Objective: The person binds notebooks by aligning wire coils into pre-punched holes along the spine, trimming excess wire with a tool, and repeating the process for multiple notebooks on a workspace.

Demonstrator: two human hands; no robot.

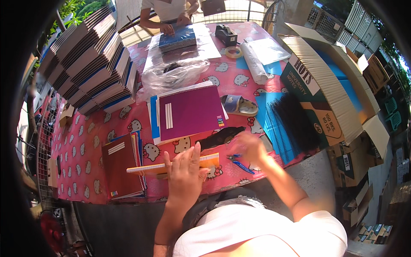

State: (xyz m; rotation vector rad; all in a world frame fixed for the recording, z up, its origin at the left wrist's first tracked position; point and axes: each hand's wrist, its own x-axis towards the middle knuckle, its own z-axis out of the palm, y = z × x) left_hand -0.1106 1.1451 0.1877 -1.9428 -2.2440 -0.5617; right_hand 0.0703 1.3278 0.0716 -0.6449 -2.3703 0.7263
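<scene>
My left hand (pixel 187 171) grips a thin orange-yellow notebook (pixel 209 162) standing on its long edge near the table's front, fingers over its top edge. To the right, my right hand (pixel 249 148) is smeared by motion, so its fingers cannot be read. Just beside it lie blue-handled cutters (pixel 241 164) on the pink patterned tablecloth (pixel 94 158). A stack of notebooks with a purple cover (pixel 192 107) lies ahead of both hands. Left of the held notebook is a pile topped by a brown-red notebook (pixel 122 167). Black plastic coils (pixel 293 122) lie over blue sheets (pixel 267 105) at the right.
Tall stacked notebooks (pixel 90 64) rise at the left. An open carton (pixel 329 81) stands at the right. Beyond the purple notebooks are a sandal (pixel 239 105), a tape dispenser (pixel 226 35) and clear plastic (pixel 175 77). Across the table, another person's hands (pixel 168 29) touch blue notebooks (pixel 177 39).
</scene>
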